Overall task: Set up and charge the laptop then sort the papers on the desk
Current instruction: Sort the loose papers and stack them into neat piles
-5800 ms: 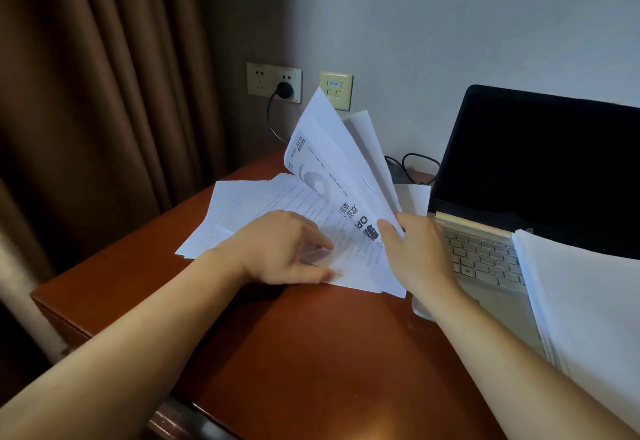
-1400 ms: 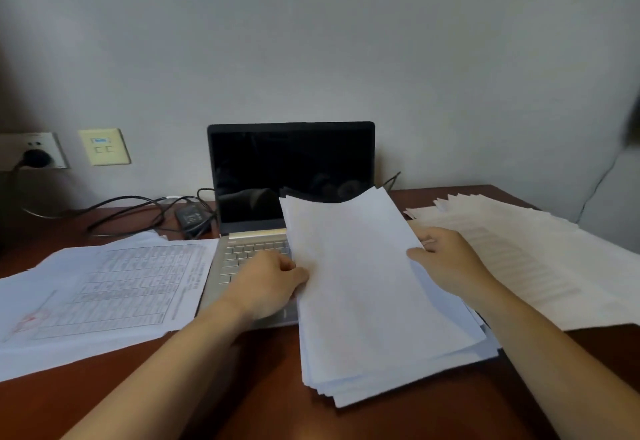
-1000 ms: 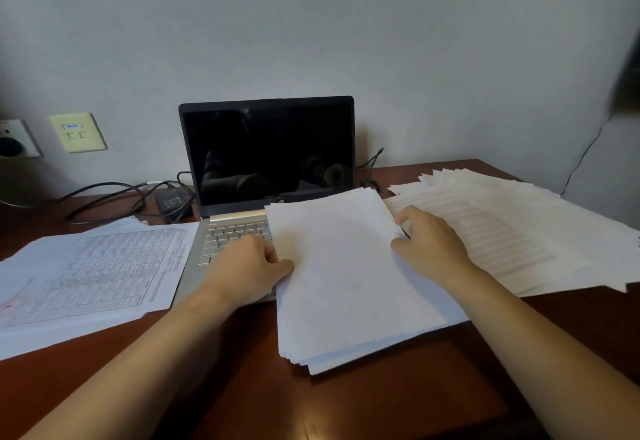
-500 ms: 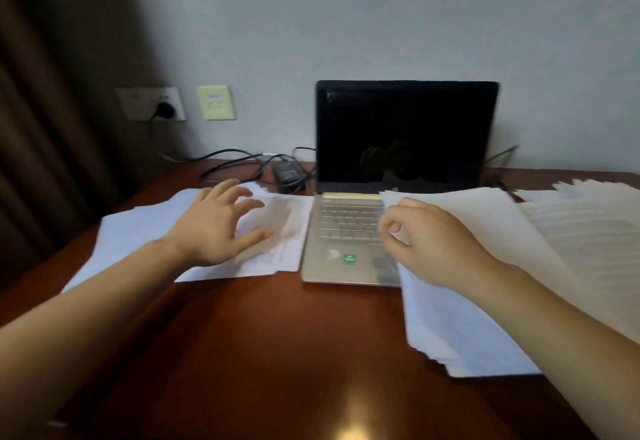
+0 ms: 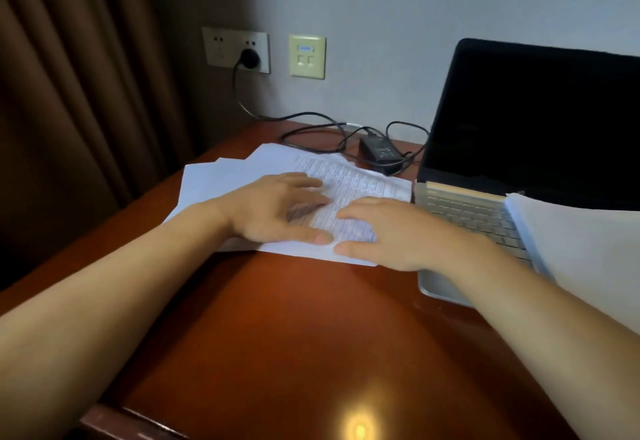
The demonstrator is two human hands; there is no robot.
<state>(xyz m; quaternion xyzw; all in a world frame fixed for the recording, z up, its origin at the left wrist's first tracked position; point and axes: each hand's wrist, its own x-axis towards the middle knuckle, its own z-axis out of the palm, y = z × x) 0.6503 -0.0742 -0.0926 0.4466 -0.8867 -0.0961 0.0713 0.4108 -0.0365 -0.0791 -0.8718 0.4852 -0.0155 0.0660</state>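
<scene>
Where half a second ago only the left hand (image 5: 277, 209) lay on the loose papers (image 5: 349, 180) and the right hand (image 5: 398, 232) hovered curled over the laptop's keyboard, now both down flat on that same left-hand pile, fingers spread, nothing gripped. Left palm on the nearer middle of the top printed sheet, thumb along its near edge; right palm at the sheet's near right corner, thumb tip almost touching the left thumb. Sheets fanned unevenly under the hands, corners sticking out to the left and far side. View swung left since then: brown curtain (image 5: 79, 93) now filling the left side, laptop (image 5: 519, 149) pushed to the right edge, lid open, screen dark. White paper stack (image 5: 581, 249) lying over the right part of the keyboard and reaching off the right edge of the picture. Charger brick (image 5: 379, 153) on the desk (image 5: 294, 335) just beyond the loose papers, its black cable (image 5: 311, 117) running to the plug in the wall socket (image 5: 237, 49). Yellowish wall plate (image 5: 307, 56) just right of the socket.
</scene>
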